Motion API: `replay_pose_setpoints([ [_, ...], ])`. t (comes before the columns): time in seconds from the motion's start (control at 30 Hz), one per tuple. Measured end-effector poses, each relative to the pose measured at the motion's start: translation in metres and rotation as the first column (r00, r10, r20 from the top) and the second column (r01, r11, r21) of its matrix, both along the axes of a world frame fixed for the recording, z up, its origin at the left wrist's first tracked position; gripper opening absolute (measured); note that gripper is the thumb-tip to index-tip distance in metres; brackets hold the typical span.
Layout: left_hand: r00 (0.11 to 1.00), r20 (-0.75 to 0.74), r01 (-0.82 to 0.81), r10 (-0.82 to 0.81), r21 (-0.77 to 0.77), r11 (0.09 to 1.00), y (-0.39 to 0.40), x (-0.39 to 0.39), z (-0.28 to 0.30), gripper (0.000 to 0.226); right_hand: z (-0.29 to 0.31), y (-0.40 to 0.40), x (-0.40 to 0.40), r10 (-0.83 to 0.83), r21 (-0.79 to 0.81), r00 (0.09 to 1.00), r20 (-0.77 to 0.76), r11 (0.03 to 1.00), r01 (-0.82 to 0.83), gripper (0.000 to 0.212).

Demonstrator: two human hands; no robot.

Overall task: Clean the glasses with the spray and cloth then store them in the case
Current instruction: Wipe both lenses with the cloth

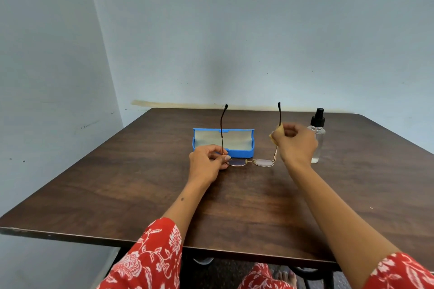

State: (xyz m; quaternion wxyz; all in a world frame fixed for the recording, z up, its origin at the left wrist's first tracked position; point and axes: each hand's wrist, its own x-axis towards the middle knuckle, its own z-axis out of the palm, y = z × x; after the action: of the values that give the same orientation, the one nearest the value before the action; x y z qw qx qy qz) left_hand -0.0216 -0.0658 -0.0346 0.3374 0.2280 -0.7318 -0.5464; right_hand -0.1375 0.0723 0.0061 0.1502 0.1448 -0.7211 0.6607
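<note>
A dark wood-grain counter (234,206) stands pushed into the corner of the room, its near edge worn pale. On it sits an open blue case (237,153) with a light lining, near the middle. Off to the right, well apart from the case, stands a clear spray bottle (317,138) with a black top.
</note>
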Motion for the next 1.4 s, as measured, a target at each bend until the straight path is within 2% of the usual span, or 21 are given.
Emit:
replay_pose_setpoints([
  [0.17, 1.000, -0.016, -0.004, 0.004, -0.005, 1.000, -0.001, -0.001, -0.002, 0.016, -0.023, 0.005, 0.002, -0.002, 0.162, 0.996, 0.092, 0.987, -0.013, 0.008],
  [0.23, 1.000, -0.017, -0.004, 0.004, -0.003, 1.000, -0.001, -0.001, -0.002, 0.015, -0.017, 0.004, 0.002, -0.002, 0.135, 0.997, 0.079, 0.991, -0.008, 0.005],
  [0.33, 1.000, -0.009, -0.002, 0.002, 0.004, 1.000, -0.001, -0.002, -0.002, 0.014, 0.006, 0.001, 0.001, 0.003, 0.010, 1.000, 0.026, 1.000, -0.003, 0.003],
  [0.47, 1.000, -0.008, 0.004, -0.004, 0.002, 1.000, -0.001, -0.001, -0.001, 0.014, 0.018, -0.002, 0.000, 0.014, -0.057, 1.000, -0.017, 0.998, -0.015, 0.013],
  [0.57, 1.000, -0.002, 0.000, 0.000, 0.003, 1.000, -0.002, -0.001, -0.001, 0.015, 0.002, -0.001, 0.003, 0.025, 0.018, 1.000, 0.012, 1.000, -0.025, 0.002],
  [0.73, 1.000, -0.015, -0.010, 0.010, -0.007, 1.000, -0.002, -0.002, -0.002, 0.019, -0.021, 0.007, 0.003, 0.038, 0.185, 0.991, 0.132, 0.981, -0.062, 0.009],
  [0.87, 1.000, -0.025, -0.007, 0.007, 0.006, 1.000, -0.002, -0.002, -0.003, 0.020, -0.005, 0.006, 0.001, 0.049, 0.067, 0.993, 0.106, 0.996, -0.056, 0.013],
  [0.97, 1.000, -0.023, -0.005, 0.006, 0.009, 1.000, -0.002, -0.002, -0.003, 0.020, 0.006, 0.004, 0.000, 0.059, -0.013, 0.993, 0.100, 0.998, -0.058, 0.024],
  [1.1, 1.000, -0.016, -0.004, 0.004, 0.005, 1.000, -0.002, -0.002, -0.002, 0.018, -0.009, 0.006, 0.005, 0.050, 0.089, 0.991, 0.122, 0.994, -0.061, 0.015],
  [1.2, 1.000, -0.012, -0.004, 0.004, 0.004, 1.000, -0.002, -0.002, -0.002, 0.016, -0.016, 0.008, 0.005, 0.050, 0.114, 0.986, 0.158, 0.991, -0.069, 0.018],
  [1.33, 1.000, -0.016, -0.001, 0.002, 0.013, 1.000, -0.002, -0.002, -0.002, 0.015, 0.009, 0.004, 0.000, 0.036, -0.007, 0.994, 0.101, 0.999, -0.035, 0.012],
  [1.4, 1.000, -0.020, -0.001, 0.001, 0.017, 1.000, -0.002, -0.002, -0.002, 0.015, 0.021, 0.003, -0.002, 0.005, 0.003, 0.998, 0.063, 1.000, -0.006, 0.013],
])
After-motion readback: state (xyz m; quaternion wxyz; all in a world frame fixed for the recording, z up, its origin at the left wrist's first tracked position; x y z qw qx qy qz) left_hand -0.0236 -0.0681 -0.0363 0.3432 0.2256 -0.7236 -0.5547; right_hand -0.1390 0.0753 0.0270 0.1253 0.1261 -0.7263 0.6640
